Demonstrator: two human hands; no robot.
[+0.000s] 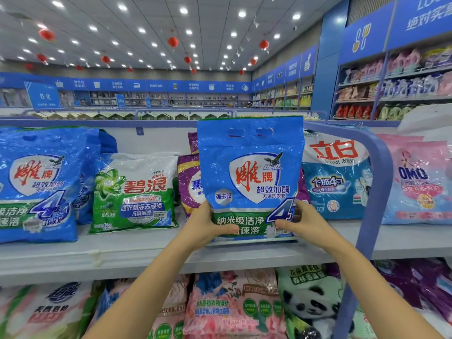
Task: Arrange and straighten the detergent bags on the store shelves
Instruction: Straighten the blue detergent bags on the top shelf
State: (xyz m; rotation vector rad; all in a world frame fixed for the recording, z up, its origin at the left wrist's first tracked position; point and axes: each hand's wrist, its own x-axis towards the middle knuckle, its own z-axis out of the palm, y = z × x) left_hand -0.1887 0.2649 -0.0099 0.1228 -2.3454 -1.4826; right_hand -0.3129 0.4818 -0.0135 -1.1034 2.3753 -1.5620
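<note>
The blue bag point(249, 172) in the middle bears a white shield, red characters and a green band along its foot. The green-and-white bag point(134, 192) has red characters and a green swirl. The purple bag point(189, 184) is speckled white. The pink bag point(418, 182) shows dark blue letters. The shelf rail point(381, 172) is periwinkle blue.

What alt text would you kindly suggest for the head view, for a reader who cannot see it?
The left hand and right hand grip a blue plastic detergent bag upright by its lower corners on the grey shelf, in front of a purple bag.
</note>
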